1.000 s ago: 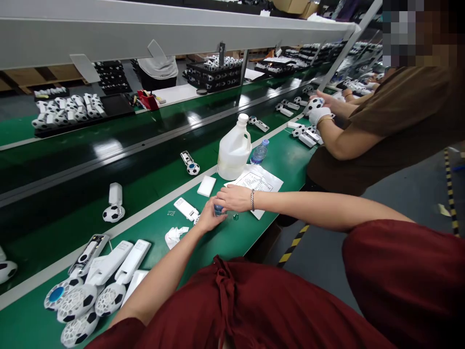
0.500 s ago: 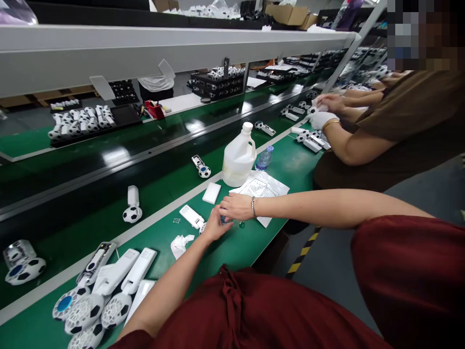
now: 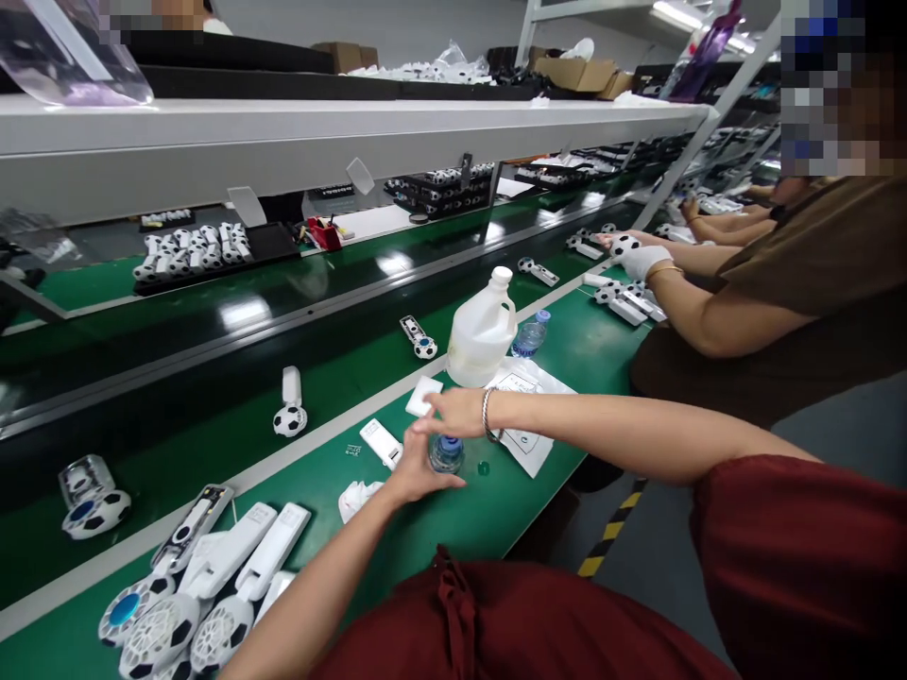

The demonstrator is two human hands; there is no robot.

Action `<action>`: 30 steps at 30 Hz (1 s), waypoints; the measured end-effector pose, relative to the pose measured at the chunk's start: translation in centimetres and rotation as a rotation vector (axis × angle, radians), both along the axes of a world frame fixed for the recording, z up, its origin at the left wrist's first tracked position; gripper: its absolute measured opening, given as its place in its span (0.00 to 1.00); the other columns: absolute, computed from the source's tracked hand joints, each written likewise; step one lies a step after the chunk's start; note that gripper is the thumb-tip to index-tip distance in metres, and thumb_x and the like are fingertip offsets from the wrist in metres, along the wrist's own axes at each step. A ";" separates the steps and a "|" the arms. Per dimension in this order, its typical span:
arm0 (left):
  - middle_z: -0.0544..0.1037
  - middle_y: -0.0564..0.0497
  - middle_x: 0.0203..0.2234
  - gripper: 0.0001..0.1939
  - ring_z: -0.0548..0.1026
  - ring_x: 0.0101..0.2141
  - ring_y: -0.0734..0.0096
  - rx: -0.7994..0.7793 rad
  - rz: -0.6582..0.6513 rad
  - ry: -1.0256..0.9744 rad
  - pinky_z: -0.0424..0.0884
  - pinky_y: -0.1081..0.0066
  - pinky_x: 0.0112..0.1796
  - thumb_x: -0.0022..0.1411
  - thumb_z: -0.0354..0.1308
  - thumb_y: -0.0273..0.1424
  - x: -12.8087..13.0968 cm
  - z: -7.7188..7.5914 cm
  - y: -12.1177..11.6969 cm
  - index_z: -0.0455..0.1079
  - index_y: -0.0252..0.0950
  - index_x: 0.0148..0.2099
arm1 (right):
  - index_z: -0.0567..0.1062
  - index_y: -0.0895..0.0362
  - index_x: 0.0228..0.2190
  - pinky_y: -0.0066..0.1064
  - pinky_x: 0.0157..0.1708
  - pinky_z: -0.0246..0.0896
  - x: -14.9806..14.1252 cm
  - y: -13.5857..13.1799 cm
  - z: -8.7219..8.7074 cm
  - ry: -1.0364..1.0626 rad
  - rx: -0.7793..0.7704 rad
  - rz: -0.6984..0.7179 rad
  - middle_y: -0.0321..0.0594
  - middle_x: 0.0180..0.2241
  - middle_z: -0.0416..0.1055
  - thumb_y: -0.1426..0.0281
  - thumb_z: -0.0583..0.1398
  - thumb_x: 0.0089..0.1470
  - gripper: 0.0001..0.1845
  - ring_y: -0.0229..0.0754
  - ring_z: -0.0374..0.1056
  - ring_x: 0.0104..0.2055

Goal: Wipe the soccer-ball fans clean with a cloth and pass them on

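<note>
A small clear bottle with a blue cap (image 3: pixel 446 455) stands on the green bench between my hands. My left hand (image 3: pixel 413 468) is beside it on the left, thumb stretched out in front and fingers apart. Just above the cap, my right hand (image 3: pixel 457 414) has its fingers reaching left, open, by a white pad (image 3: pixel 423 396). The fingertips of both hands overlap in view, and whether they touch is unclear. Left of them lie a white handheld device (image 3: pixel 381 442), partly covered by my left hand, and a crumpled white tissue (image 3: pixel 356 500).
A large white jug (image 3: pixel 482 331), a water bottle (image 3: pixel 531 334) and a printed plastic bag (image 3: pixel 531 444) stand or lie beyond my right arm. Football-patterned devices (image 3: pixel 191 604) are piled at front left. A conveyor (image 3: pixel 340 331) carries more. A co-worker's gloved hand (image 3: pixel 641 262) is at right.
My hands have loosened from around the small bottle, which now shows between them. My left thumb has spread out. My right hand's fingers have extended left toward the white pad. The camera view has shifted.
</note>
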State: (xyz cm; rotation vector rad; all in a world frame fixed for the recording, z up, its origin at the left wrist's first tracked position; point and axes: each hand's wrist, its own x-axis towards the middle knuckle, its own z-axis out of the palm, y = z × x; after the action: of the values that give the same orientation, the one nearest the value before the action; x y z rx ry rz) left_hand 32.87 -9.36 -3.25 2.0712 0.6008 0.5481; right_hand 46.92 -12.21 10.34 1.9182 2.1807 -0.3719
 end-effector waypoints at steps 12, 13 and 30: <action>0.51 0.38 0.58 0.35 0.52 0.56 0.37 0.050 0.662 0.706 0.56 0.47 0.49 0.47 0.60 0.39 -9.3 2.8 15.0 0.57 0.48 0.59 | 0.64 0.58 0.49 0.44 0.46 0.62 2.5 15.4 -6.9 -0.109 0.099 -0.469 0.45 0.50 0.62 0.64 0.55 0.56 0.20 0.45 0.63 0.48; 0.52 0.38 0.58 0.34 0.54 0.56 0.38 0.030 0.659 0.717 0.57 0.47 0.48 0.46 0.61 0.39 -9.4 2.3 15.6 0.59 0.48 0.58 | 0.64 0.58 0.49 0.44 0.46 0.62 2.7 16.0 -7.6 -0.129 0.092 -0.500 0.45 0.50 0.62 0.65 0.55 0.56 0.20 0.45 0.63 0.49; 0.68 0.47 0.43 0.17 0.68 0.46 0.61 0.142 0.733 0.430 0.63 0.65 0.48 0.51 0.54 0.38 -18.4 6.5 8.8 0.68 0.39 0.43 | 0.63 0.58 0.51 0.49 0.51 0.55 7.1 20.4 -11.9 -0.314 0.120 -0.734 0.45 0.53 0.59 0.65 0.56 0.56 0.22 0.48 0.58 0.53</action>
State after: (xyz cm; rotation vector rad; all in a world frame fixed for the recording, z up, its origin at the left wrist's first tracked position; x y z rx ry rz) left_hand 14.47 -0.57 3.21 2.0766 1.6454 0.5563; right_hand 53.99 8.24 -1.54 2.5853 1.2785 -0.0333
